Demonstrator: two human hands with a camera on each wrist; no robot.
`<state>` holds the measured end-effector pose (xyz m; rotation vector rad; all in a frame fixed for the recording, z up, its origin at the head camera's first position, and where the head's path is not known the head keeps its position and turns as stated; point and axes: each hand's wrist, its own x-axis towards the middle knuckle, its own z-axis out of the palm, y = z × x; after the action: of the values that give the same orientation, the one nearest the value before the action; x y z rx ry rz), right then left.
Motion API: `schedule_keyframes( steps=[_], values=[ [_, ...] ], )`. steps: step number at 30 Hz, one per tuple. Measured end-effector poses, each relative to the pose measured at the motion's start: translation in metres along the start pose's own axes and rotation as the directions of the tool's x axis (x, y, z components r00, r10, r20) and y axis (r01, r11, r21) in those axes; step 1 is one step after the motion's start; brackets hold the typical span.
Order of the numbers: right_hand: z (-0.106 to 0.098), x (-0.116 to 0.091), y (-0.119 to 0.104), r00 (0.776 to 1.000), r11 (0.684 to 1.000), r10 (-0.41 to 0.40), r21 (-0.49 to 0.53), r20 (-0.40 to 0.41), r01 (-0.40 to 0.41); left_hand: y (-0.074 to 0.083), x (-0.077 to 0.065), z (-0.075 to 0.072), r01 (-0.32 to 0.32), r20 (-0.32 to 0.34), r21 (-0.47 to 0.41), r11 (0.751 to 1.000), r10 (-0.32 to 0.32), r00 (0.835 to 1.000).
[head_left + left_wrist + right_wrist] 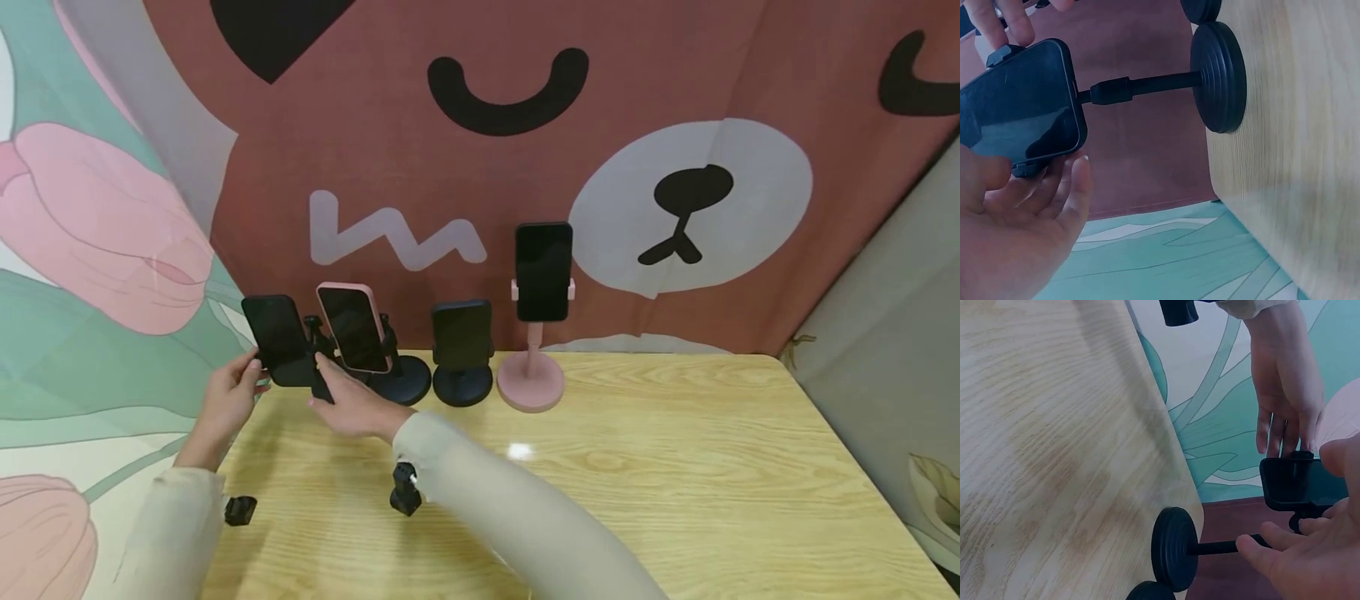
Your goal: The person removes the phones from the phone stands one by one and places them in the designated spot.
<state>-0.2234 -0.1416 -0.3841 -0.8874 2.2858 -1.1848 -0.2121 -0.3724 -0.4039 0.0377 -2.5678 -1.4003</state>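
Note:
A black smartphone sits, tilted, in a black phone stand with a round base and thin pole at the table's back left. My left hand pinches the stand's clamp at the phone's left edge, thumb in front and fingers behind. On the opposite side my right hand grips the other clamp jaw, its thumb and fingers about the phone's edge. The left wrist view shows the phone's dark screen between both hands. Most of this stand's base is hidden in the head view.
To the right stand a pink-edged phone on a black stand, a dark phone on a low dark stand, and another phone on a pink stand. Patterned cloth hangs behind the wooden table.

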Motion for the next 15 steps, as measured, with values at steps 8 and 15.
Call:
schedule_keyframes(
  steps=[8,15],
  values=[
    [0.002,-0.004,0.002,1.0,0.998,0.022,0.056,0.0,-0.021,-0.006,-0.003,-0.003,0.034,0.066,-0.102,0.994,-0.027,0.997],
    [0.01,-0.006,0.009,0.999,0.994,-0.022,0.102,-0.044,0.026,-0.022,-0.014,-0.009,0.053,0.086,-0.304,0.951,-0.028,0.996]
  ],
)
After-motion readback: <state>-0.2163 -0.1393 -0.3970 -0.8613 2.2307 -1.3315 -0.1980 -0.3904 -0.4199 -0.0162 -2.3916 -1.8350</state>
